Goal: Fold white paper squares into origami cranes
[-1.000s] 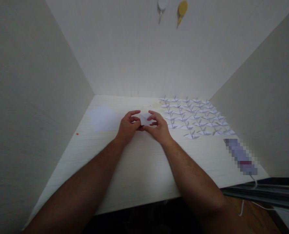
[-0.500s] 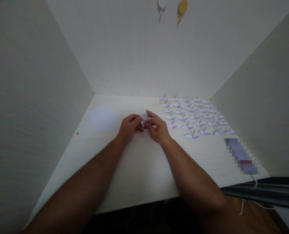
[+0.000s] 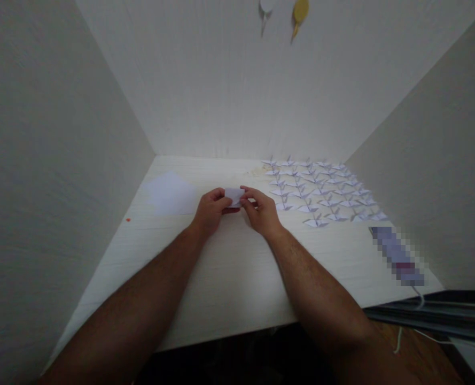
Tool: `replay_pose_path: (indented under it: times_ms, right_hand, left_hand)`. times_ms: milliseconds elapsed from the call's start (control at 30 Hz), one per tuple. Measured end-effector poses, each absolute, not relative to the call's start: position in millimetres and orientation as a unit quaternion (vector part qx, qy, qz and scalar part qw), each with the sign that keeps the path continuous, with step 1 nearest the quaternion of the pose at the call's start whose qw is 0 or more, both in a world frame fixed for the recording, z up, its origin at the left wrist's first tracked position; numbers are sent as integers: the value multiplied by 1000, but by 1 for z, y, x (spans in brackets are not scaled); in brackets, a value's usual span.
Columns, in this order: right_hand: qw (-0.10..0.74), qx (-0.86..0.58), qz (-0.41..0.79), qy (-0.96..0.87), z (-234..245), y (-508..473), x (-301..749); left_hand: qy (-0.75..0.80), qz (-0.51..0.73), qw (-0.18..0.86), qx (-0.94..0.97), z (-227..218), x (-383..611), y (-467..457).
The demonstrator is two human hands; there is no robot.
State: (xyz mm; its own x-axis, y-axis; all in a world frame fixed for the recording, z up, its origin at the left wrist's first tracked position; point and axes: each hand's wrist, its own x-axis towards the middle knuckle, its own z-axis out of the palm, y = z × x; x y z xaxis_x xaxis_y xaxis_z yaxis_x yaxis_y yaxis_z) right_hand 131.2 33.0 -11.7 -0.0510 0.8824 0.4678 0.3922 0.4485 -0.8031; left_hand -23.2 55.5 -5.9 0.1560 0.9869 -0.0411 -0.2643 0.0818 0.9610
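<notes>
A small folded piece of white paper [image 3: 234, 196] is held up between my two hands, over the middle of the table. My left hand [image 3: 213, 208] grips its left side, thumb in front and fingers behind. At the right edge, my right hand [image 3: 261, 210] pinches the paper between thumb and fingertips. To the right stand several rows of white folded paper cranes [image 3: 320, 191]. On the left lie loose white paper sheets [image 3: 169, 193].
The pale table [image 3: 225, 278] is boxed in by walls on three sides. A pixelated phone-like object [image 3: 397, 256] with a white cable [image 3: 420, 298] lies at the right. A tiny orange bit [image 3: 128, 220] is near the left edge. Two hooks, one yellow [image 3: 300, 12], are on the back wall.
The folded paper has turned so that a wider, rectangular face shows between my hands. My fingers have shifted slightly on it; both forearms stay in place.
</notes>
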Motion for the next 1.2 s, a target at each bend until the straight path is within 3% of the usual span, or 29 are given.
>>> replay_pose_path:
  times_ms: [367,867,1200]
  right_hand:
    - [477,-491,290,-668,-10,33,132]
    - [497,-520,289,-632,-7,32,131]
    - [502,-540,320,-595,-8,34,130]
  left_hand:
    - [450,465,517,560,-8,-26,55]
    - [456,436,515,581,-5,-28,53]
    - [523,409,412,624,3,-27,50]
